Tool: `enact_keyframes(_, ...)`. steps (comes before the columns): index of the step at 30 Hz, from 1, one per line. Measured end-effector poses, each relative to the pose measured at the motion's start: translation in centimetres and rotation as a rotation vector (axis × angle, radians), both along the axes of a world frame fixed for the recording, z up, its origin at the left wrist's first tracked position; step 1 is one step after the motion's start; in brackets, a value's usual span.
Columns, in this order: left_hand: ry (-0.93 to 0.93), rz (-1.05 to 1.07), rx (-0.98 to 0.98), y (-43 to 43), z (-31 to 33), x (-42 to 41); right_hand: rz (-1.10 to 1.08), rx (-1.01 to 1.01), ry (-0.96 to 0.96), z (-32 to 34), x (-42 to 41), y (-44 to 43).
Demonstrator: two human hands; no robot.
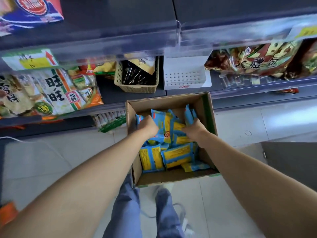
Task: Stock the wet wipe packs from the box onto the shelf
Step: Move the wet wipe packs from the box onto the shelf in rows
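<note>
An open cardboard box (171,176) stands on the floor in front of the shelves. It holds several blue and yellow wet wipe packs (176,154). Both my hands reach down into it. My left hand (147,126) grips a blue and yellow pack (162,125) at the box's far left. My right hand (193,128) has its fingers curled round upright packs (188,115) at the far right. The dark shelf (133,97) lies just beyond the box.
On the shelf stand a beige basket (137,87) with dark items and a white perforated tray (185,79). Snack bags (49,91) fill the shelf at left, and more bags (257,59) sit at right. My legs (127,212) stand on pale floor tiles. A dark panel (289,162) lies right.
</note>
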State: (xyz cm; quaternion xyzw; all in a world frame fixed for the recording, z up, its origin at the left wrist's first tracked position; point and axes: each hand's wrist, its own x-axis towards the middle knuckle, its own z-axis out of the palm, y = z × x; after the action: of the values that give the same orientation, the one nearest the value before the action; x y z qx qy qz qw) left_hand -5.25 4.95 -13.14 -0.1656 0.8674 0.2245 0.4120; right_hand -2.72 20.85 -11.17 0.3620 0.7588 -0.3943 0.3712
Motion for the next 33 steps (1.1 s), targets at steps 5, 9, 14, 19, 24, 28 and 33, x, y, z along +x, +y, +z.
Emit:
enact_keyframes(5, -0.001, 0.077, -0.044, 1.3, -2.2, 0.0, -0.200, -0.108, -0.043, -2.5, -0.6, 0.3)
enact_keyframes(9, 0.014, 0.163, -0.046, 1.9, -3.3, 0.3, -0.336, -0.175, -0.074, -2.9, -0.9, -0.3)
enact_keyframes(14, -0.007, 0.210, -0.049, 2.3, -3.1, 0.2, -0.517, -0.248, -0.034, -3.1, -1.2, -0.1)
enact_keyframes(19, 0.069, 0.154, -0.033, 2.1, 0.3, -0.8, -0.558, -0.288, 0.019, -1.3, -1.0, -0.6)
enact_keyframes(24, 0.124, -0.012, -0.094, -0.7, 6.1, -1.5, -0.339, -0.094, 0.143, 2.9, -0.8, -1.2)
enact_keyframes(28, 0.178, -0.056, -0.099, -2.8, 12.6, -1.6, 0.028, 0.133, 0.271, 8.4, -0.8, -1.4)
enact_keyframes(33, 0.275, -0.104, -0.050, -5.5, 22.2, -1.3, 0.135, 0.003, 0.390, 17.3, -0.9, -1.9)
